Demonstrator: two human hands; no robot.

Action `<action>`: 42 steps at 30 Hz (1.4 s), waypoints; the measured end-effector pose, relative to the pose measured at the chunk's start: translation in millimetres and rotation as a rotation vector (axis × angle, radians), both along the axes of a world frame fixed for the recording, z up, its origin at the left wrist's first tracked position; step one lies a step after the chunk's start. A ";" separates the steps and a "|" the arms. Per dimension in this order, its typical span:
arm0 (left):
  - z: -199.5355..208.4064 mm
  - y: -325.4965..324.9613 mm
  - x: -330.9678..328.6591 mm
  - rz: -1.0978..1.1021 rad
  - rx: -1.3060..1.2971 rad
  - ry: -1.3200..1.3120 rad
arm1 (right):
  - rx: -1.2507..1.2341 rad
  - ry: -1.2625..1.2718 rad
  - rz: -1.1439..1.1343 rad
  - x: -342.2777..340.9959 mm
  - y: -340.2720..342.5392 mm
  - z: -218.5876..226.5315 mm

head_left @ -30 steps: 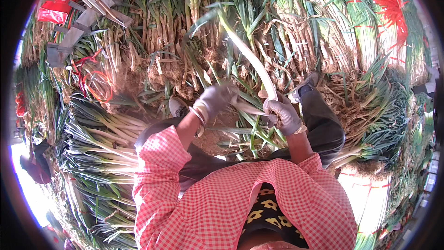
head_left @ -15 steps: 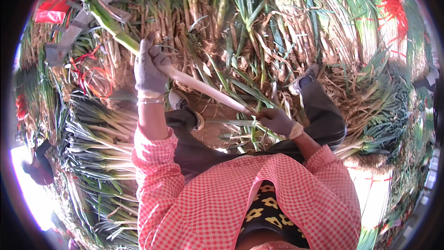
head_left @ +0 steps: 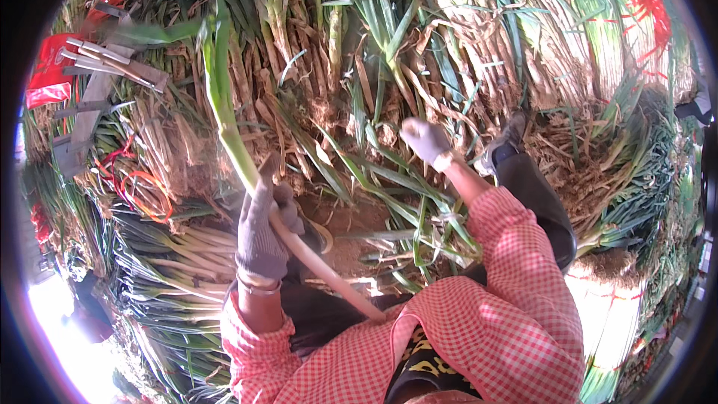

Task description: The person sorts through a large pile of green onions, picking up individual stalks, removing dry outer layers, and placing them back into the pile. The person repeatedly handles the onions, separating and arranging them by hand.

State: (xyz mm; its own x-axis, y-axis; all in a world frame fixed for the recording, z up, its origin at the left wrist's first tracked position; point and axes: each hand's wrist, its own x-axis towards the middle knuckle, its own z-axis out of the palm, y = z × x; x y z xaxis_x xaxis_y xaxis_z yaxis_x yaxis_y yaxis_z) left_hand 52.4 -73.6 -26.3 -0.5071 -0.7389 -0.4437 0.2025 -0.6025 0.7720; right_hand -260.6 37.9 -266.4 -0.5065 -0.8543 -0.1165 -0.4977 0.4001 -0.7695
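Note:
My left hand (head_left: 262, 236), in a grey glove, is closed around a long green onion (head_left: 233, 146). The onion slants across in front of me. Its green leaves rise away at the upper left, and its pale stem (head_left: 325, 273) runs down toward my lap. My right hand (head_left: 425, 142), also gloved, is apart from the onion. It is a closed fist over the pile of untrimmed onions (head_left: 381, 97), and whatever may be inside it is hidden. Loose green leaves (head_left: 419, 228) lie on the ground between my legs.
Cleaned green onions (head_left: 191, 254) lie stacked at my left. More unpeeled ones (head_left: 464, 52) stretch across the far side. A metal frame (head_left: 86, 116) with a red bag (head_left: 52, 67) stands at far left, near an orange ring (head_left: 146, 194). Red strips (head_left: 643, 0) hang at far right.
My right hand has left the onion's lower end and moved up and away as a fist. My left hand has come nearer, and the onion now stands steeper with its stem toward my lap.

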 end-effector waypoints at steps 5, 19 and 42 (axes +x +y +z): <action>-2.9 -13.3 -4.1 0.095 0.079 -0.049 | 0.382 0.295 -0.228 -46.8 -108.0 -46.2; 20.2 6.0 -27.5 0.058 0.035 -0.084 | -0.146 -0.942 -0.322 -0.5 10.1 102.2; 17.6 14.6 -45.3 -0.135 -0.016 0.259 | -0.056 0.045 0.227 129.7 -0.5 278.8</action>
